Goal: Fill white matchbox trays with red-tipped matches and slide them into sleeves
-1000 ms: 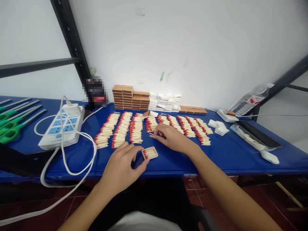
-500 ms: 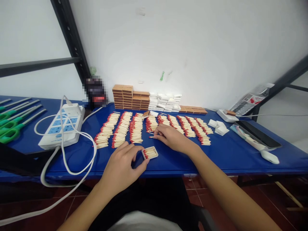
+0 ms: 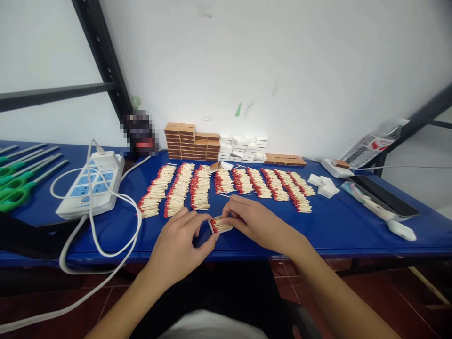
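My left hand (image 3: 181,240) grips a small white matchbox tray (image 3: 211,227) between thumb and forefinger near the front of the blue table. Red-tipped matchsticks (image 3: 219,225) lie side by side inside it, heads toward the left. Over the tray's right end, my right hand (image 3: 254,222) is pinched on a matchstick, mostly hidden by the fingers. Behind both hands, loose matches (image 3: 179,190) are spread in several slanting rows. A brown matchbox sleeve (image 3: 214,167) and a white tray (image 3: 226,166) lie at the top of the middle rows.
Brown matchboxes (image 3: 180,142) and white trays (image 3: 243,149) are stacked against the wall. At left are a power strip (image 3: 88,188) with looping white cable and green-handled scissors (image 3: 16,195). Loose white trays (image 3: 323,185), a black phone (image 3: 384,195) and a plastic bottle (image 3: 374,143) lie right.
My right hand has come from the match rows toward me, down to the tray, with the matchstick in its fingers. My left hand stays on the tray.
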`<action>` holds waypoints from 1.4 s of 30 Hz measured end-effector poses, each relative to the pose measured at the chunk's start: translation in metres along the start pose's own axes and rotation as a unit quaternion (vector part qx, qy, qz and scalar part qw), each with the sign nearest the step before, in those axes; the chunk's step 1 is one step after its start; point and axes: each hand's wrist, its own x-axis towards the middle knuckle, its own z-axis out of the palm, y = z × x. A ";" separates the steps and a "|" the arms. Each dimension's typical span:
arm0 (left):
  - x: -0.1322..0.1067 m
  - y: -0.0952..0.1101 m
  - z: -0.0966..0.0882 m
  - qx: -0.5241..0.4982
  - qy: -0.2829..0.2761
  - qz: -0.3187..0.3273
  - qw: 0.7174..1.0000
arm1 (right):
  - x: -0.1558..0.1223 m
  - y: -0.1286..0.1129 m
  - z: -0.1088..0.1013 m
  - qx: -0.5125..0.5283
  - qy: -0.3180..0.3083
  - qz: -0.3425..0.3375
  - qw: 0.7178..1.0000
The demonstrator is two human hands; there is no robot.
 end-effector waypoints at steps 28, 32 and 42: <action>-0.001 -0.001 0.000 -0.006 -0.013 -0.005 1.000 | 0.005 0.012 0.003 0.017 0.033 -0.021 0.999; -0.001 -0.001 0.000 -0.007 -0.013 -0.004 1.000 | 0.008 0.013 0.006 0.020 0.045 -0.027 0.998; 0.000 -0.002 0.000 -0.009 -0.023 -0.011 1.000 | 0.010 0.011 0.011 0.046 0.048 -0.025 0.997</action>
